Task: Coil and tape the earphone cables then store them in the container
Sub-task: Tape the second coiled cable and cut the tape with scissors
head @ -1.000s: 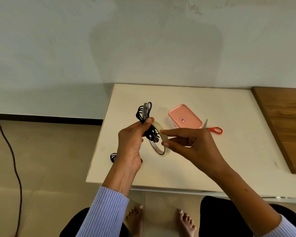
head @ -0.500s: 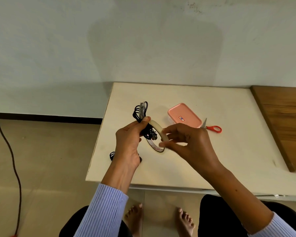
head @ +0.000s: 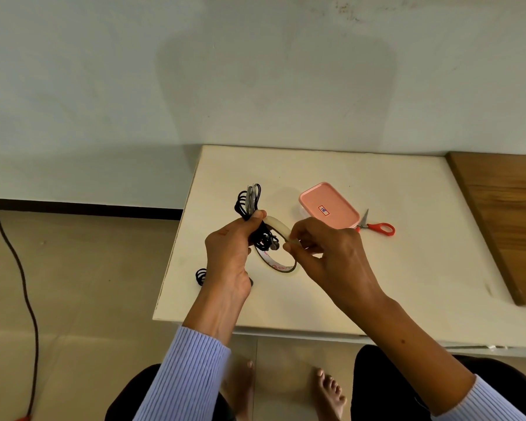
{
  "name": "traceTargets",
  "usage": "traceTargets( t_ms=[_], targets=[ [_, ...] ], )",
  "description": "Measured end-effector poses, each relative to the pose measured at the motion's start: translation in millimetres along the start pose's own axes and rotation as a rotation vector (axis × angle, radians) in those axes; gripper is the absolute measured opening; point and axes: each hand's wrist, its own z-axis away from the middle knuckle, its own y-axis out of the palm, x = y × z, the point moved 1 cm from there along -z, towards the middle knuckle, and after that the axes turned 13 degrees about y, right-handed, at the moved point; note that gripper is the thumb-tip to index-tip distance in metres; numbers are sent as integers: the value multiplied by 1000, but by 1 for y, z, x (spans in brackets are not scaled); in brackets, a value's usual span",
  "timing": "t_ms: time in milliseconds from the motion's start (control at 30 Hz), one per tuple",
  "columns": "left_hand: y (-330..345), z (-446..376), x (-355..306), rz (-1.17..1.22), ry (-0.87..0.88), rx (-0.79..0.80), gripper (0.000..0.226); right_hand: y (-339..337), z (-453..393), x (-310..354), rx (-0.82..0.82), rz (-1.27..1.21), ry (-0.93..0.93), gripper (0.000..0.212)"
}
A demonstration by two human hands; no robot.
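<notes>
My left hand (head: 230, 250) grips a coiled black earphone cable (head: 247, 202), whose loops stick up above my thumb while the earbuds dangle by my fingers. A roll of clear tape (head: 278, 247) hangs against the same hand, below the cable. My right hand (head: 325, 253) pinches the rim of the tape roll on its right side. A pink-lidded container (head: 328, 205) lies shut on the white table (head: 346, 284), just behind my right hand. Another black coiled cable (head: 200, 276) lies at the table's left edge, partly hidden by my left wrist.
Red-handled scissors (head: 377, 227) lie right of the container. A wooden board (head: 504, 220) borders the table on the right. A black cord (head: 19, 268) runs along the floor at the left. My bare feet (head: 286, 387) are under the table's front edge.
My right hand has closed in from an outstretched pose and now pinches the tape roll's rim. My left hand with the cable has stayed about where it was.
</notes>
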Motion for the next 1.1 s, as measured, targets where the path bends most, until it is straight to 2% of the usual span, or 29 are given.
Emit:
traceTargets(
  t_ms=[333,533,667,800,900,1033,1100],
  targets=[
    [1,-1,3,26,-23,-21,13,3,1,-1,-36,34,-51,4],
    [1,-2,1,10,-16,-8,18,-2,1,0,44,-84,70,18],
    [1,-2,2,6,-25,2,13,-3,0,0,50,-63,36,6],
    [2,-2,3,4,-31,6,10,-2,0,-1,41,-33,26,4],
    [2,-1,2,2,-32,2,6,-4,-2,-4,61,-73,52,8],
    [0,-1,-2,-14,-8,-12,6,-10,-2,-5,176,-273,160,20],
    [0,-1,-2,-24,5,-15,7,-11,-2,-6,188,-227,124,22]
  ],
)
